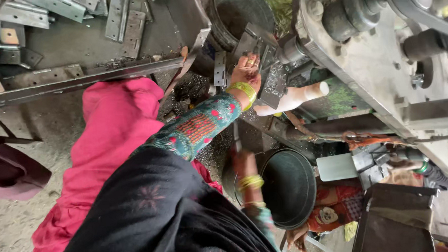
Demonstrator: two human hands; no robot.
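Okay, head view only. My left hand (245, 72), yellow bangles on the wrist, is up at about 12 o'clock from my lap. It rests on a grey metal plate (254, 42) on the press bed (270, 88). The fingers lie close together, bent down onto the plate. I can't tell whether they pinch its edge or only press on it. I judge the hand sits there to steady the plate under the tool.

A small hinge leaf (220, 68) with holes stands just beside that hand at its 9 o'clock. Its long axis runs 12 to 6 in the picture, flat face toward me. A pale handle (294, 96) sticks out at the hand's 4 o'clock, pointing to about 2.

My right hand (245, 166) is lower, at 6 o'clock from the left, and blurred. How its fingers are set I can't tell, nor whether they hold anything. It hangs at the rim of a round black pan (289, 188), which lies at its 3 o'clock, probably kept close for parts.

At 10 o'clock a metal tray (88, 42) holds more hinge pieces (126, 23) lying flat, within arm's reach. Another person's hand (297, 238) shows at 5 o'clock, below the pan. The big machine (375, 61) fills 2 o'clock.
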